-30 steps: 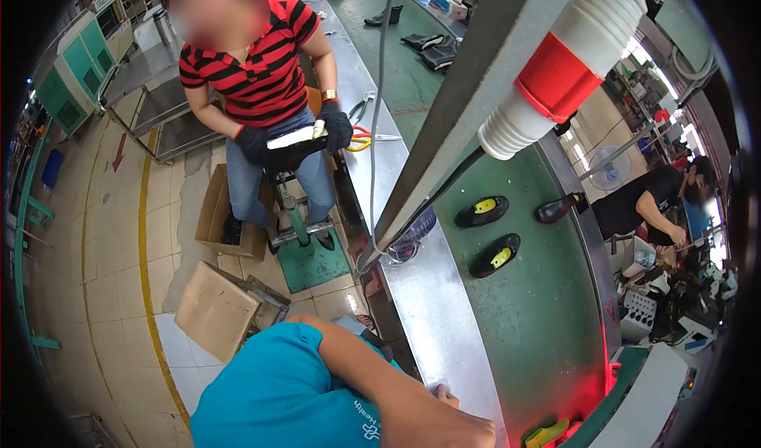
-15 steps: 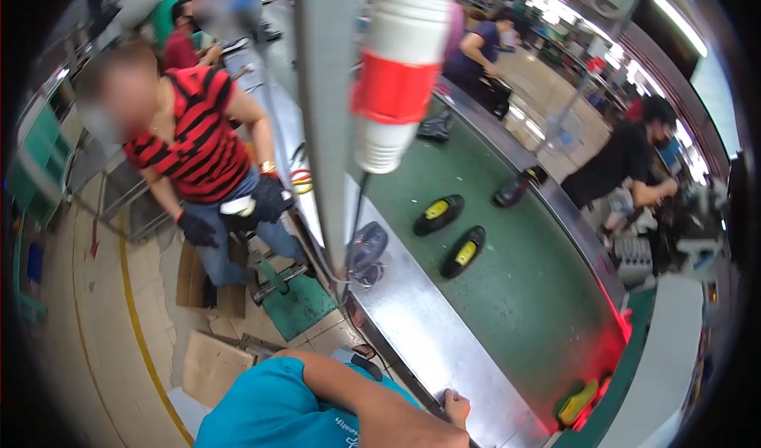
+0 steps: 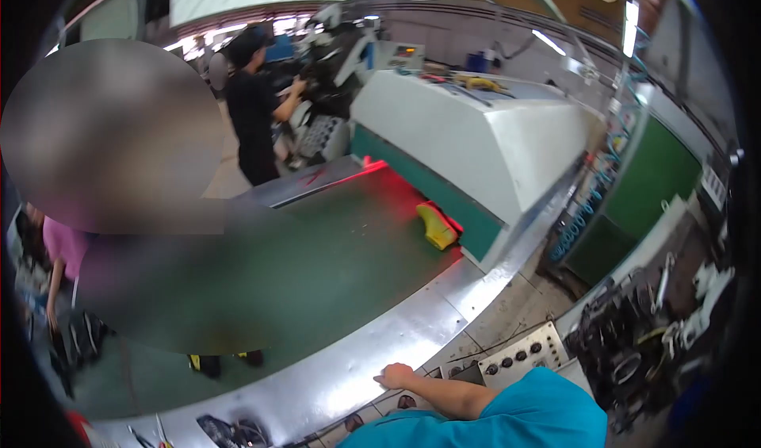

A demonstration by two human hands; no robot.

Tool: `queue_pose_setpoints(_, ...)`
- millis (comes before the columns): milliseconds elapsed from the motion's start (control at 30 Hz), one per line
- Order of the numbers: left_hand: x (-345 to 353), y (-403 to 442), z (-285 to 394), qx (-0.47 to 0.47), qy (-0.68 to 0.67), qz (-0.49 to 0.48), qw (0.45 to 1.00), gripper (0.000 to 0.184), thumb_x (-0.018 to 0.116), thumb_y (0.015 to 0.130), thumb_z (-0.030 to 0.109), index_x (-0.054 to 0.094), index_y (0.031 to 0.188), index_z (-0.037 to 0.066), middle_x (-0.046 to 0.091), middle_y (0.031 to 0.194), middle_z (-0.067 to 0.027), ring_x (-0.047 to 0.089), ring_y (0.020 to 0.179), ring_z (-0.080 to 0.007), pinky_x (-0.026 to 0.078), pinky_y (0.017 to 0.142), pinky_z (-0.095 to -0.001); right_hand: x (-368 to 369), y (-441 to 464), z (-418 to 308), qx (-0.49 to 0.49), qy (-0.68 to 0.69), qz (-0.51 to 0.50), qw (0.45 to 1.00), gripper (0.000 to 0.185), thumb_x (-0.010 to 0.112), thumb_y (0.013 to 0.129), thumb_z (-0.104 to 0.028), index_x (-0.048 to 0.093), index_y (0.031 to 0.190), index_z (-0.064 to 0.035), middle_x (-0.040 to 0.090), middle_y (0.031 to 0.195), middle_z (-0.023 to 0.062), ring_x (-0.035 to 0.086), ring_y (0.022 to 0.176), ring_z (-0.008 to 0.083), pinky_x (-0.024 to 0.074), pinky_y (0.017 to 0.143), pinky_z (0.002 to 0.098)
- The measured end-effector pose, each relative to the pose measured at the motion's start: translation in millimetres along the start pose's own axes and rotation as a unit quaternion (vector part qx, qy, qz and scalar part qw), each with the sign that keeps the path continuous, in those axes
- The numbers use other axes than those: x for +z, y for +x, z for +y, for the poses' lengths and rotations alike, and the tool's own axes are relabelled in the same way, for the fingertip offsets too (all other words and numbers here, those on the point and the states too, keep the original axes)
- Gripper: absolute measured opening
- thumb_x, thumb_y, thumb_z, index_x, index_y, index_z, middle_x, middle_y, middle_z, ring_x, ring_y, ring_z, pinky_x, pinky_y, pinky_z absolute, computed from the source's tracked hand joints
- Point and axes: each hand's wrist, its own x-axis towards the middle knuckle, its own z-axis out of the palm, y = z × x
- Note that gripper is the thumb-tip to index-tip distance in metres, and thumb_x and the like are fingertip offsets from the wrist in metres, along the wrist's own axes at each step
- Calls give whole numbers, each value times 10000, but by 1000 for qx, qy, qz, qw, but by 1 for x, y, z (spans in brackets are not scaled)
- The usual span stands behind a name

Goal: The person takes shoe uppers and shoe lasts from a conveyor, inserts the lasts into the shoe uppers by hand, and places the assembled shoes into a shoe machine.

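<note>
My right hand [image 3: 394,375] rests on the bright metal ledge [image 3: 444,301] along the near side of the green belt [image 3: 349,242]. Its fingers look curled together, and I see nothing in them. The bare forearm comes in from the right, out of a teal sleeve. My left hand is out of sight. Up the belt, a yellow shoe last [image 3: 437,226] lies in red light beside the white machine hood [image 3: 452,131]. At the lower left, a dark shoe with yellow inside [image 3: 206,365] is partly hidden by a blurred patch.
A control box [image 3: 523,357] with black knobs stands below the ledge. Dark metal parts [image 3: 650,337] are heaped at the right, near a green cabinet [image 3: 634,202]. Across the belt a person in black [image 3: 254,115] works at a machine. Dark items [image 3: 234,430] lie on the ledge, lower left.
My view has swung to the right, so the hood and control box show and the co-worker in stripes is gone from view. A hand is on the metal ledge in both frames.
</note>
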Motion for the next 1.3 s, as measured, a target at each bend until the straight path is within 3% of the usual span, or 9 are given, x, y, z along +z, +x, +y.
queue_pose_setpoints(233, -21, 23, -12, -24, -67, -90, 993, 155, 710, 966, 214, 762, 1051, 95, 741, 1115, -116, 708, 842, -218, 569, 716, -364, 7, -2, 1, 2, 18, 23, 1000, 630, 560, 952, -631, 750, 1136, -58, 734, 1140, 180, 694, 1092, 351, 557, 915, 479)
queue_pose_setpoints(1300, -1, 16, -34, -57, -93, -65, 992, 168, 697, 973, 230, 761, 1072, 110, 736, 1131, -118, 704, 866, -243, 567, 728, -380, 4, -10, 4, -28, 30, 23, 999, 566, 552, 983, -570, 755, 1094, -54, 741, 1094, 180, 706, 1048, 357, 566, 887, 485)
